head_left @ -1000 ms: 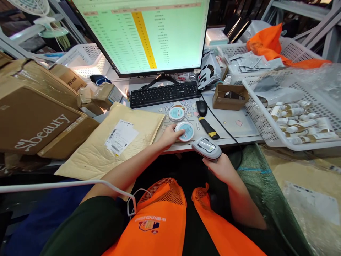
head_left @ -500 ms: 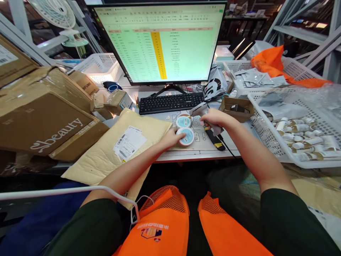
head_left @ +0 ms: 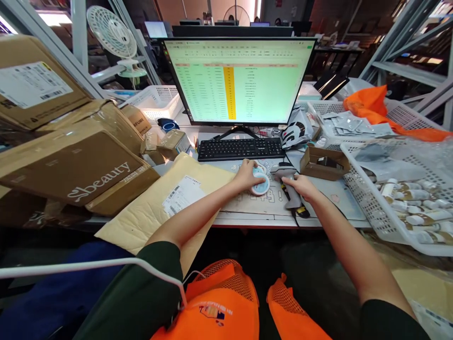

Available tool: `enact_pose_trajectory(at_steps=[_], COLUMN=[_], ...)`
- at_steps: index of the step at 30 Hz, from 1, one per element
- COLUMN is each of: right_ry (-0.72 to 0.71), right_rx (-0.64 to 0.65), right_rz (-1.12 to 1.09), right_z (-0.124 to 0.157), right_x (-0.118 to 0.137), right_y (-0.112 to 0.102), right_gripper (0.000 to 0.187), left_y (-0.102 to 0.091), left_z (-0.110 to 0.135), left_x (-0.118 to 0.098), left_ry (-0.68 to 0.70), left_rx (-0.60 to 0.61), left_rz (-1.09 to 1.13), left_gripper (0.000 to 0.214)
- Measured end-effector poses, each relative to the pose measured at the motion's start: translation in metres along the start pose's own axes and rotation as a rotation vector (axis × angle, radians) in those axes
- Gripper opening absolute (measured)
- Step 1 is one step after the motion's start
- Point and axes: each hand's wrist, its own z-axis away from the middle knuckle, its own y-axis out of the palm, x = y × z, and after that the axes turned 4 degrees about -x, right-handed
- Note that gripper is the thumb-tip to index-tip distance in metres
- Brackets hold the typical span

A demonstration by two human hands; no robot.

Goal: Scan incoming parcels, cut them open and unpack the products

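Over the desk mat, my left hand (head_left: 247,176) has its fingers curled around two round tubs (head_left: 261,184) with pale blue lids, partly overlapping. The fingers cover much of the rear tub. My right hand (head_left: 303,187) is closed at the handle of a grey barcode scanner (head_left: 291,193), which sits low against the mat with its head towards the monitor. Beneath the scanner a black and yellow tool (head_left: 302,210) is mostly hidden. A padded yellow envelope (head_left: 141,222) with white labels lies under my left forearm.
A keyboard (head_left: 240,148) and a monitor (head_left: 244,85) stand behind my hands. Cardboard boxes (head_left: 71,165) are stacked on the left. To the right are a small open carton (head_left: 320,163) and a white basket (head_left: 371,203) of small bottles.
My right hand has lowered the scanner away from the tubs to the mat. My left hand has shifted its grip over both tubs. The view has tilted up.
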Motion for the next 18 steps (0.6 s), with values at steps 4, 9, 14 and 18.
enact_pose_trajectory(at_steps=[4,9,14,18], right_ry=[-0.227,-0.613,-0.689,-0.62], right_rx=[-0.179,-0.227,-0.01,0.09], right_rz=[0.547,0.414,0.001,-0.118], right_z=[0.002,0.049,0.08,0.102], right_x=[0.008,0.012,0.023,0.024], right_y=[0.013,0.029,0.046,0.044], right_gripper=[0.047,0.058,0.076,0.069], left_y=[-0.003,-0.015,-0.029,-0.046], left_z=[0.035,0.06,0.067,0.088], left_x=[-0.002,0.0,-0.015,-0.02], left_ry=[0.224,0.111,0.04,0.037], left_rx=[0.066,0.036,0.048,0.116], left_rz=[0.037,0.224,0.496,0.478], left_gripper=[0.083,0.077,0.08,0.084])
